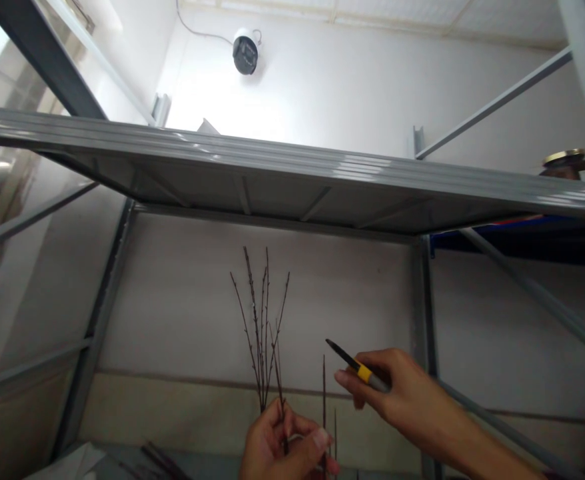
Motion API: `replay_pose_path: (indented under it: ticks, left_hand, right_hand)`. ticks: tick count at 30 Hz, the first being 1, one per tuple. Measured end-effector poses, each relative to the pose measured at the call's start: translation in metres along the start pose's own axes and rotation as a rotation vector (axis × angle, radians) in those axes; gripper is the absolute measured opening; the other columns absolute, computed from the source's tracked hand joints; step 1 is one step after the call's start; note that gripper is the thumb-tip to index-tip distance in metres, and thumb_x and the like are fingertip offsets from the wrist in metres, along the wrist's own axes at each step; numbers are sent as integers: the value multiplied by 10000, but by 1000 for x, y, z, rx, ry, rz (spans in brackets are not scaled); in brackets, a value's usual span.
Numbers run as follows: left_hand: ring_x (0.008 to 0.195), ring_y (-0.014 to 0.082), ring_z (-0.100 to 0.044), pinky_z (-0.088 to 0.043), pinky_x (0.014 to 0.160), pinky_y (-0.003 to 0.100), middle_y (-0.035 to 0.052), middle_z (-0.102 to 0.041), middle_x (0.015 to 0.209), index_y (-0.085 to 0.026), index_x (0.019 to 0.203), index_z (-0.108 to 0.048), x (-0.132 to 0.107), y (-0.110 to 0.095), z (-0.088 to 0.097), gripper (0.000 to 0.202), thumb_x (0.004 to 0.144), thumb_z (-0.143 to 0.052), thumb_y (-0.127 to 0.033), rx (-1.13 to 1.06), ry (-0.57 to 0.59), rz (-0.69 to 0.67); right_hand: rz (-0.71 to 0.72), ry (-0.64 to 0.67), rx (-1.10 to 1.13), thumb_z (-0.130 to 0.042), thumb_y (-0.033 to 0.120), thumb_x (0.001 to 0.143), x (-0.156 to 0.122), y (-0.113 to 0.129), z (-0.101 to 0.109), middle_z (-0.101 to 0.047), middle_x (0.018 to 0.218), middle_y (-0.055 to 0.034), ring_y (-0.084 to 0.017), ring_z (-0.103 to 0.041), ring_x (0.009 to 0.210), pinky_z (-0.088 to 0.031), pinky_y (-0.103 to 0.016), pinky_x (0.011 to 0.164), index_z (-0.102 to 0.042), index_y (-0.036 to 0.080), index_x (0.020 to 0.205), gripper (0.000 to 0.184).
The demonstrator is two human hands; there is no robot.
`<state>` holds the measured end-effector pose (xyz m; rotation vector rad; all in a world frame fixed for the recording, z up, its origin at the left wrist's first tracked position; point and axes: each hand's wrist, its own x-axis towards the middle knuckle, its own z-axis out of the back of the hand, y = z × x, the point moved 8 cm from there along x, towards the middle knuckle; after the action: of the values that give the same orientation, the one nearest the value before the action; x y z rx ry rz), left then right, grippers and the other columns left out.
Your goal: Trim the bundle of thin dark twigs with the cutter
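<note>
My left hand (pixel 283 445), low in the middle of the view, is closed on several thin dark twigs (pixel 264 340) with small buds. They fan out upward against the wall. Another upright dark stem (pixel 324 393) rises by the fingertips of that hand; whether it is gripped there I cannot tell. To the right, my right hand (pixel 385 383) is closed around a slim tool (pixel 364 374) with a narrow black end and a yellow and grey handle. Its tip points up and left, apart from the twigs. The tool's exact kind does not show.
A grey metal shelf (pixel 272 160) spans the view above my hands, with an upright post (pixel 425 300) at right. Jars (pixel 565 162) stand on it at far right. Dark stems (pixel 160 460) and a whitish sheet (pixel 67 463) lie at lower left. A camera (pixel 245 53) hangs on the wall.
</note>
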<state>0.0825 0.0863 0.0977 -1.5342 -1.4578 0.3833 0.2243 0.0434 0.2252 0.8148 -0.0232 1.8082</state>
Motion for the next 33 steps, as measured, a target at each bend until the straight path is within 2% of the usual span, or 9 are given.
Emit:
replay_pose_path:
  ticks: [4,7,11,15,21,24,26,29,33]
  left_hand:
    - [554,197,-732,-560,507,293,-13,-717,681,-215,650,-425,0,0,-1,611,528,-948,-505,12,15,-7]
    - [591,209,-743,-571,537,308,7,-728,721,-207,685,-461,-1,2,-3,572,563,-936,-501,32,33,-3]
    - [755,249,-778,-577,638,306,69,-780,808,-197,714,-517,-5,0,1,493,622,-919,-467,31,54,-28]
    - [911,264,-740,-589,762,340,138,-793,940,-151,866,-708,-9,-4,15,411,709,-852,-502,126,31,-91]
    - [781,216,-647,-621,646,363,59,-667,793,-129,1196,-731,-6,5,34,619,752,-791,-555,152,-39,-125]
    - [746,225,-696,-610,659,365,72,-730,763,-109,1251,-673,-4,9,34,632,794,-764,-537,127,-9,-112]
    - [764,246,-740,-600,677,360,120,-797,837,-121,1192,-655,-4,10,33,585,797,-762,-539,119,5,-93]
    - [827,277,-775,-598,706,362,180,-830,975,-177,956,-608,-6,8,31,454,774,-775,-557,95,2,-69]
    - [815,264,-767,-607,673,347,161,-832,953,-171,842,-653,-10,5,31,451,707,-823,-566,99,-39,-61]
  right_hand:
    - [-19,64,299,-672,469,842,-4,11,-20,-667,712,-2,-166,-547,585,-409,-298,538,-733,209,812,269]
    - [7,67,401,-696,380,815,-4,21,-30,-675,758,-8,-180,-586,652,-452,-293,572,-715,209,799,173]
    - [39,17,386,-661,273,812,-2,25,-29,-653,696,15,-179,-585,665,-458,-305,638,-684,221,729,100]
    - [39,9,389,-646,282,809,-3,23,-27,-644,691,20,-171,-564,629,-435,-311,620,-677,221,736,100]
    - [35,12,368,-630,340,834,-7,25,-27,-633,689,5,-183,-560,647,-434,-329,627,-664,225,727,161]
    - [32,7,351,-630,337,831,-8,26,-25,-645,693,2,-183,-561,645,-441,-334,635,-668,230,727,154]
    - [22,1,340,-630,329,826,-8,24,-25,-646,689,1,-186,-568,650,-446,-336,641,-670,233,724,146]
    - [4,-8,331,-634,307,815,-8,20,-25,-660,702,-2,-187,-572,643,-449,-335,637,-679,236,740,113]
    - [-12,-3,319,-633,296,823,-9,16,-27,-659,721,0,-175,-567,636,-442,-322,625,-672,223,761,104]
